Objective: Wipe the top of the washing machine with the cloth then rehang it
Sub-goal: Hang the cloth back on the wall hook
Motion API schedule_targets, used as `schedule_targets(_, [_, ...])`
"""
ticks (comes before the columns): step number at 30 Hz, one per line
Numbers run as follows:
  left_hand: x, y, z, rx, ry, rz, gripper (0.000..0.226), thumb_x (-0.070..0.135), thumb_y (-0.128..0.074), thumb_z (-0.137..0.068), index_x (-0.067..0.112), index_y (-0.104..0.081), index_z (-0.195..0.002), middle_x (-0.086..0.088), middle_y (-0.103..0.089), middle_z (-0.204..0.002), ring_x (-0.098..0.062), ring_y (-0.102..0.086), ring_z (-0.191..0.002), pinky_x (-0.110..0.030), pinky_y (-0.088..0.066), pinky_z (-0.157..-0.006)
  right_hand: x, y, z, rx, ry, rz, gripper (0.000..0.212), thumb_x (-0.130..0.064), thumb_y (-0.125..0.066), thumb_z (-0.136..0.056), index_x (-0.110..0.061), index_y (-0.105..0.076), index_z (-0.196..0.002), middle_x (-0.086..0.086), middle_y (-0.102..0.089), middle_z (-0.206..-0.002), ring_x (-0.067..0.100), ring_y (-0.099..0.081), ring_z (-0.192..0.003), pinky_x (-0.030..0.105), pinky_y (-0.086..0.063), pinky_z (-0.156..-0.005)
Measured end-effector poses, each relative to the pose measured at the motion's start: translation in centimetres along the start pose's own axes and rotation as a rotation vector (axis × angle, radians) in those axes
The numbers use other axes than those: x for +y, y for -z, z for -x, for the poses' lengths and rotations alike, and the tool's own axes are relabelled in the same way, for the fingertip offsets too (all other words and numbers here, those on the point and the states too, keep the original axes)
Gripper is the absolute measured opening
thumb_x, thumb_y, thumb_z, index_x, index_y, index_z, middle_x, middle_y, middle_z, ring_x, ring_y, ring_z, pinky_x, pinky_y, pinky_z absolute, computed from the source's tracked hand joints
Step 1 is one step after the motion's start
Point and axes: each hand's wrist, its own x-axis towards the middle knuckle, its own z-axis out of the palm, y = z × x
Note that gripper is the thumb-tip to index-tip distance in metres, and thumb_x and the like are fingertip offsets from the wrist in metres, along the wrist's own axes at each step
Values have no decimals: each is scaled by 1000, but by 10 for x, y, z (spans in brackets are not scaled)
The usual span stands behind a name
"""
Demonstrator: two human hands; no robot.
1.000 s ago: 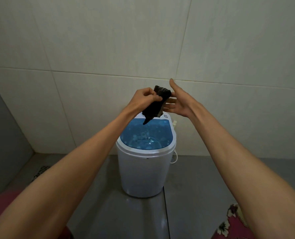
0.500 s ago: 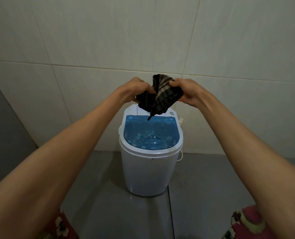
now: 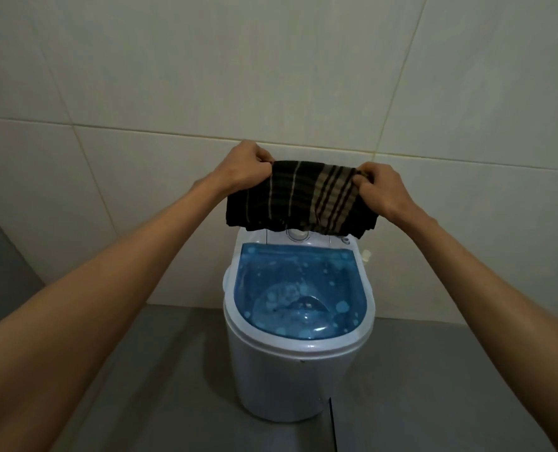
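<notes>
A dark cloth [image 3: 300, 199] with tan stripes is stretched flat between my two hands, in the air above the back of the washing machine. My left hand [image 3: 243, 168] grips its left top corner and my right hand [image 3: 382, 189] grips its right top corner. The small white washing machine [image 3: 290, 373] stands on the floor against the wall, with a translucent blue lid [image 3: 299, 290] on top. The cloth's lower edge hides part of the white control panel and its dial [image 3: 297, 235].
A tiled wall [image 3: 271, 76] rises right behind the machine. Grey floor [image 3: 160, 386] surrounds it on the left, right and front. A small white fitting [image 3: 365, 255] sticks out at the machine's right rear.
The cloth was bunched in my left hand, then both hands took it. Now it is pulled out wide between them. The view has moved closer to the machine.
</notes>
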Motion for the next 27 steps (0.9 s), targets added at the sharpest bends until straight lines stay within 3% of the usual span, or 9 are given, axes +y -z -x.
schedule_targets(5, [-11, 1, -33, 57, 37, 92, 22, 7, -49, -79, 0, -70, -76, -5, -60, -69, -13, -56, -67, -25, -44, -63, -8, -13, -31, 14, 70, 11, 14, -11, -36, -98, -11, -51, -97, 4, -57, -87, 19, -50, -76, 31, -33, -61])
schedule_targets(8, [2, 24, -41, 23, 74, 121, 21, 11, -50, -82, 6, -62, -66, -3, -55, -65, -12, -52, -65, -26, -42, -62, -28, -5, -46, -34, 90, 9, 13, -17, -35, -99, -11, -45, -92, -3, -51, -74, 15, -46, -67, 32, -32, -55])
schedule_targets(12, [44, 79, -52, 112, 108, 204, 19, 17, -50, -81, 8, -57, -66, -4, -48, -63, -13, -48, -64, -27, -38, -62, -91, 28, -72, -149, 111, 22, 39, -53, -47, -96, -14, -45, -88, -2, -53, -72, 15, -49, -63, 33, -39, -57])
schedule_targets(14, [71, 120, -61, 142, 130, 214, 19, 19, -49, -80, 9, -54, -64, -5, -44, -61, -13, -44, -61, -28, -36, -61, -133, 53, -91, -180, 184, 63, 44, -58, -52, -92, -15, -45, -85, -1, -53, -68, 17, -51, -61, 32, -38, -54])
schedule_targets(19, [148, 260, -82, 201, 164, 203, 25, 27, -52, -77, 12, -52, -56, 2, -46, -55, -11, -47, -59, -27, -39, -62, -265, 133, -159, -220, 281, 80, 35, -49, -62, -90, -17, -50, -83, 1, -59, -72, 22, -55, -68, 32, -38, -58])
schedule_targets(22, [190, 356, -90, 307, 147, 157, 29, 28, -52, -77, 2, -61, -67, -1, -53, -61, -13, -53, -64, -31, -45, -66, -359, 173, -197, -283, 344, 69, 28, -41, -64, -91, -16, -52, -84, 2, -61, -78, 21, -56, -73, 30, -37, -60])
schedule_targets(27, [240, 511, -98, 471, 129, 72, 34, 33, -50, -77, 2, -64, -75, -4, -59, -68, -19, -59, -72, -41, -53, -75, -513, 217, -250, -278, 425, -14, 24, -36, -64, -92, -15, -52, -90, 0, -59, -83, 18, -55, -76, 25, -40, -60])
